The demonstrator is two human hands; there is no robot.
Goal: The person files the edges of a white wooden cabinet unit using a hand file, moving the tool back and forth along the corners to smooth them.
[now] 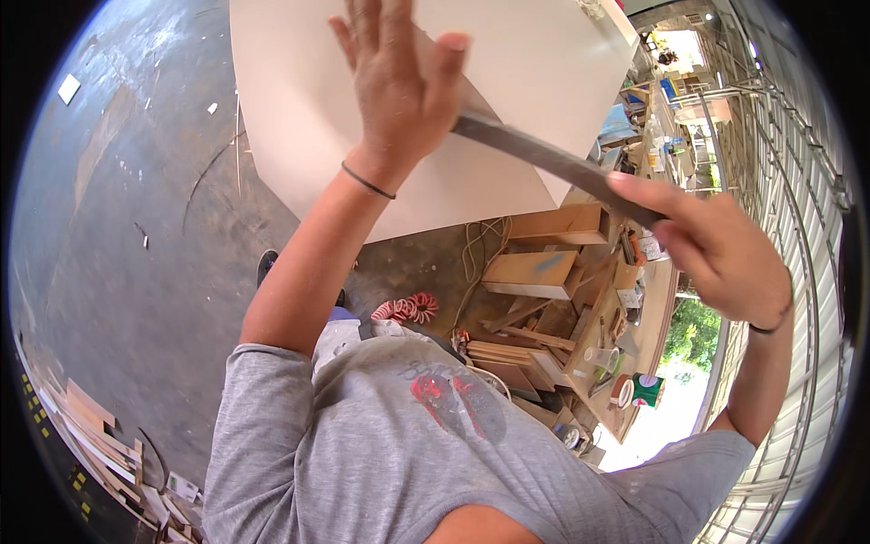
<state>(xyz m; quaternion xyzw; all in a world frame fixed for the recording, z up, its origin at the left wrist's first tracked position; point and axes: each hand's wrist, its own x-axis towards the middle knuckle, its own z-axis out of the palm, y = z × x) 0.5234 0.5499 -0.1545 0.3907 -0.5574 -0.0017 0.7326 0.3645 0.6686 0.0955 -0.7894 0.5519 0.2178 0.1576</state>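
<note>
A large white panel [308, 118] spreads out in front of me, with an edge running diagonally across its middle. My left hand [399, 86] lies over this panel near that edge, its fingers stretched and the thumb apart; it grips nothing. In my right hand [725, 254] is one end of a long, flat, dark grey file [544, 161]. My index finger is laid along the file, and the other fingers curl round its end. The file slants up and left across the panel, its far end close to my left wrist and partly hidden behind the hand.
At the right stands a cluttered workbench [652, 326] with a green tin [646, 390] on it. Wooden boxes [535, 272] and offcuts fill the space beneath the panel's right corner. A coiled red-and-white hose [408, 308] lies on the dark floor [136, 254]. Board scraps [100, 444] lean at lower left.
</note>
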